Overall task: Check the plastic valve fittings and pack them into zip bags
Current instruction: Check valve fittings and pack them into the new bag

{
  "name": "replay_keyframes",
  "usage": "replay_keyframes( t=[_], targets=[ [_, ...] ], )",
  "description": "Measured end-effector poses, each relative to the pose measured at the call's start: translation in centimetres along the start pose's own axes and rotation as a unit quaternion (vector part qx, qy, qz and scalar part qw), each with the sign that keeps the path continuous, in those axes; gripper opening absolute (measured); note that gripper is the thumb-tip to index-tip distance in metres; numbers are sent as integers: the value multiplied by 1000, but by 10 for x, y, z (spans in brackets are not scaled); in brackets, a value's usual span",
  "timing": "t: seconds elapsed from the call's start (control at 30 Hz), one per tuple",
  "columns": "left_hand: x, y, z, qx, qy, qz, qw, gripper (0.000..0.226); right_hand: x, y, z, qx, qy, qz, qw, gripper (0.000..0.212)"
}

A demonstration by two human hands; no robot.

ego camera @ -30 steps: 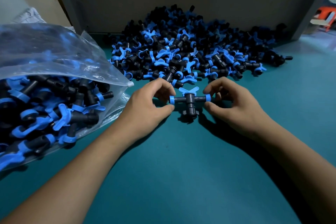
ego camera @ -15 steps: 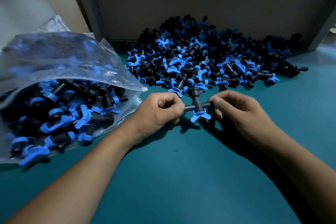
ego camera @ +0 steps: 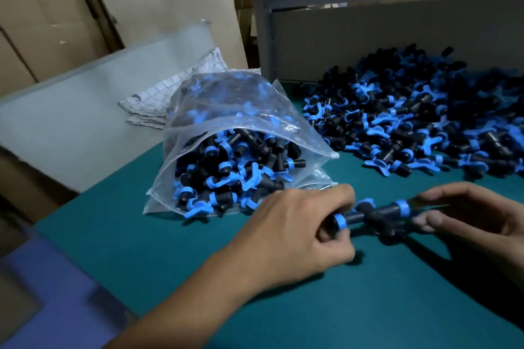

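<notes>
A black valve fitting (ego camera: 374, 214) with blue rings lies level just above the green table (ego camera: 283, 306), held between both hands. My left hand (ego camera: 300, 229) grips its left end, fingers curled round the blue ring. My right hand (ego camera: 476, 215) pinches its right end with thumb and fingertips. A clear zip bag (ego camera: 249, 127), open toward me and holding several fittings, lies just behind my left hand. A big loose pile of fittings (ego camera: 419, 119) covers the table at the back right.
A folded checked cloth (ego camera: 175, 93) lies behind the bag on a pale board (ego camera: 85, 122). A grey metal frame post (ego camera: 263, 22) and cardboard sheets (ego camera: 42, 8) stand at the back. The table's left edge runs diagonally at the lower left.
The view has swung left, so the bag now sits in the middle. The fitting has been turned in my hands and brought nearer the bag's mouth.
</notes>
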State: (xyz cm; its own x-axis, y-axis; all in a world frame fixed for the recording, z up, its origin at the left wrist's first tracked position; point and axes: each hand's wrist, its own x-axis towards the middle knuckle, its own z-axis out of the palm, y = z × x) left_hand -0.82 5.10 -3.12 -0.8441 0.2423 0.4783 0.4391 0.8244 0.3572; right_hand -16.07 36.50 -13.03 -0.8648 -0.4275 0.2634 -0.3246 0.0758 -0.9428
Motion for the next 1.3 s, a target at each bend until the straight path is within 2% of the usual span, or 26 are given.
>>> replay_keyframes(
  t=[0.1,0.2,0.37,0.5,0.6,0.7,0.8,0.93,1.0,1.1,1.13,1.23,1.3],
  targets=[
    [-40,-14,-16,-20,106,-87,990,21,3,5,-4,4,6,-2,1000,61],
    [-75,-32,-29,6,204,-162,965,22,1,3,-1,0,20,3,1000,63],
    [-92,-47,-48,50,293,-266,917,26,1,-1,-2,31,48,25,998,67],
    [-79,-55,-56,67,310,-307,897,22,0,9,-12,45,45,49,997,74],
    [-62,-60,-58,46,300,-302,904,22,3,32,-27,28,24,47,998,75],
    [-42,-65,-63,94,305,-278,906,22,4,50,-38,27,8,46,999,73],
    [-22,-71,-66,140,329,-262,896,18,1,45,-36,35,-4,54,998,72],
    [1,-71,-65,139,335,-275,890,28,-2,18,-21,44,9,59,997,75],
    [3,-70,-62,154,333,-262,893,32,-3,4,-11,46,5,57,997,67],
    [-1,-70,-56,187,305,-255,898,39,0,-4,1,53,17,32,998,39],
    [-4,-71,-54,182,298,-252,903,40,1,-5,4,56,18,27,998,37],
    [-8,-79,-54,167,298,-233,911,39,-3,-28,15,41,9,31,999,53],
    [-2,-87,-56,178,303,-227,908,36,-8,-43,19,36,7,33,999,57]
  ],
)
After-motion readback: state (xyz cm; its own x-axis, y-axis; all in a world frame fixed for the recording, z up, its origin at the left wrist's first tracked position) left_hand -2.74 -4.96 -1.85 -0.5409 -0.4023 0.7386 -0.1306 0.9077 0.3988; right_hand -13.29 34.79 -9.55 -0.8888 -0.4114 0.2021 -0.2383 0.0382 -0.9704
